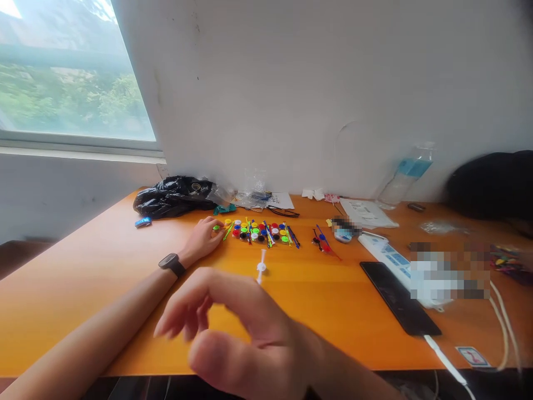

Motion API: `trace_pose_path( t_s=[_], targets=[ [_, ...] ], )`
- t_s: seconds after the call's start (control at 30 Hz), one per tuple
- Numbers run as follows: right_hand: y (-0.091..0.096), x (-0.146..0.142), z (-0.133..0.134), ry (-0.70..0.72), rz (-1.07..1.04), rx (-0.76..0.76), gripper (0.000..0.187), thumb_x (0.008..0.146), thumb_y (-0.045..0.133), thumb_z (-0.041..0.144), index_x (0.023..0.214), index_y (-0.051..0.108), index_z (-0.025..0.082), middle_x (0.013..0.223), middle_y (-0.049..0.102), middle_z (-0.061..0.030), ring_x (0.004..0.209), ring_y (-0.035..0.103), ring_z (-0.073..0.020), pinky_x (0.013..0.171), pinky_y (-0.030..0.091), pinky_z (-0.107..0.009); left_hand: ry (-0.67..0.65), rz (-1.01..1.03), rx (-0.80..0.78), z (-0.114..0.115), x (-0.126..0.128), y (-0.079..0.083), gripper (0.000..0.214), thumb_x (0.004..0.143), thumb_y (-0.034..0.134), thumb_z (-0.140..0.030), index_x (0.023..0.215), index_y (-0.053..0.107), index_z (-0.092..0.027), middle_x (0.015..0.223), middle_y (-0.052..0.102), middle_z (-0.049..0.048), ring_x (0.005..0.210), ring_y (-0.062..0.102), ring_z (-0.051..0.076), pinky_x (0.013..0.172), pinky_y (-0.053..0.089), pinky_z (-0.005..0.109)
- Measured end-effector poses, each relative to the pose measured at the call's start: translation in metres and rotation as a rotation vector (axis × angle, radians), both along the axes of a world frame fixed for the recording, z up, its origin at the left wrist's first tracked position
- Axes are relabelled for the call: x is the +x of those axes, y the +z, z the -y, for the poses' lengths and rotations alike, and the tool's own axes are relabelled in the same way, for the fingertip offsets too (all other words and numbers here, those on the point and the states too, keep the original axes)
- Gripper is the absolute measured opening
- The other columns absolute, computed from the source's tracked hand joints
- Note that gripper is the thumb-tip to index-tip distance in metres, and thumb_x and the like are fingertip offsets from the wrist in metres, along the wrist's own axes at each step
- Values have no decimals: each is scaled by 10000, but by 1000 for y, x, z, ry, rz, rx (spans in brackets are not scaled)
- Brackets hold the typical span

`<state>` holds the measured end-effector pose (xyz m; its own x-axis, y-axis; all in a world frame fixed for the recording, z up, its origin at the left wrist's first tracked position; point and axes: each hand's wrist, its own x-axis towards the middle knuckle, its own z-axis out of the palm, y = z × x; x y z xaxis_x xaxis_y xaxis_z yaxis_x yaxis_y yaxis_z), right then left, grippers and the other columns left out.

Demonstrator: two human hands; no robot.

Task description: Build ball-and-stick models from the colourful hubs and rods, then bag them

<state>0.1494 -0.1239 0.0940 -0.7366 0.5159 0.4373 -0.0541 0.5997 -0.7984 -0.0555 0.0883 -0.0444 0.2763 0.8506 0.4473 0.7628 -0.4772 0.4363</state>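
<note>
My left hand (205,238), with a dark watch on the wrist, reaches across the orange table (104,278) and pinches a small green disc (216,228) at the left end of a cluster of coloured discs and sticks (262,231). My right hand (245,333) hovers close to the camera, blurred, fingers loosely spread and curled, holding nothing. A white stick with a white disc on it (261,266) lies on the table just beyond my right hand. A few red and blue sticks (322,241) lie to the right of the cluster.
A black plastic bag (172,195) and clear bags sit by the wall. A dark phone (400,297) on a cable, a white power strip (387,255), papers (366,212), a water bottle (406,175) and a black bag (493,183) fill the right side.
</note>
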Motion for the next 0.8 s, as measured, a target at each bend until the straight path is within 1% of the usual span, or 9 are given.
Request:
trace_pose_path(
  t_s=[0.1,0.17,0.27,0.33,0.4,0.53,0.6,0.67,0.8],
  targets=[
    [-16,22,-53,-225,200,476,320,1035,568,514,1096,659,213,1041,699,-104,1023,599,-261,984,467,-436,4,-10,2,2,2,1,268,985,569,-445,995,738,-237,1106,704,79,1024,641,286,923,511,422],
    [-34,45,-88,-261,340,612,267,1049,558,443,996,664,205,961,698,-97,941,603,-251,925,472,-416,0,-20,7,3,3,1,260,985,574,-437,983,744,-240,1100,701,77,1016,642,285,927,506,424],
    [-62,84,-124,-472,337,536,257,1085,469,333,972,657,199,946,712,-94,912,616,-235,880,472,-383,-13,-33,6,2,2,2,255,981,589,-438,983,749,-240,1093,697,81,992,644,281,917,505,420],
    [-74,103,-136,-594,332,453,282,1095,445,325,950,656,206,940,715,-85,900,618,-229,893,469,-381,-20,-40,6,1,1,2,256,984,591,-442,978,746,-238,1091,696,83,986,643,280,909,505,417],
    [-79,113,-138,-634,322,379,275,1096,452,339,983,669,212,966,722,-75,926,633,-224,899,473,-367,-15,-47,11,2,2,2,265,989,593,-456,983,742,-237,1104,696,85,1004,640,284,910,504,417],
    [-80,110,-131,-574,361,383,221,1052,559,391,1102,677,210,1075,732,-83,1000,652,-231,916,472,-357,-4,-73,20,4,4,3,316,980,616,-529,995,740,-239,1101,699,81,1022,633,290,909,502,419],
    [-84,103,-126,-511,433,431,291,977,678,441,1143,674,201,1104,728,-92,1012,652,-248,892,468,-351,-14,-88,26,4,4,4,341,977,620,-557,996,739,-239,1090,698,79,1007,631,286,902,501,417],
    [-91,95,-120,-452,521,429,303,932,735,450,1100,679,204,1048,727,-74,919,651,-230,800,454,-321,-19,-98,30,5,4,4,349,978,618,-567,998,741,-241,1090,699,78,993,631,282,901,499,415],
    [-106,84,-114,-411,592,378,122,975,664,334,967,666,212,900,709,-32,766,616,-182,683,384,-284,-16,-102,24,6,4,5,346,980,614,-568,1003,747,-249,1096,704,80,978,633,279,906,498,416]
  ],
)
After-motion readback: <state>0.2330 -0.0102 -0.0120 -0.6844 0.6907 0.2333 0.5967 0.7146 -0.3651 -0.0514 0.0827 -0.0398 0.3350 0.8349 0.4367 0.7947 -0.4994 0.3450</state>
